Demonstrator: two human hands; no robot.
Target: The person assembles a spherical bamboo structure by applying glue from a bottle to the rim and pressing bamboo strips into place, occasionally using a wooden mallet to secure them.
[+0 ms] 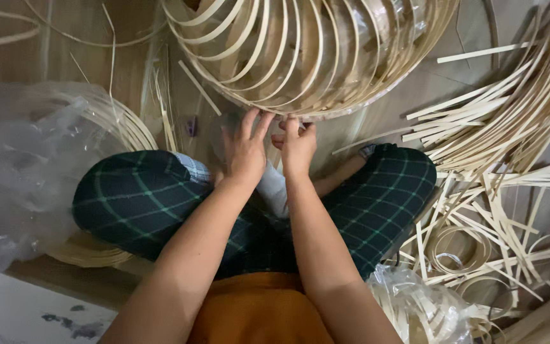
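Sitting cross-legged on the floor [97, 44], the person is working at the near rim of a round bamboo-strip frame [307, 57], which is lying just beyond both hands. The left hand [244, 153] is resting spread, its fingertips touching the rim's lower edge. The right hand [298, 148] is pinching the same rim just to the right, fingers curled together. Both hands are equally close. Loose bamboo strips [504, 127] are lying at right; a plastic bag [27, 159] is lying at left.
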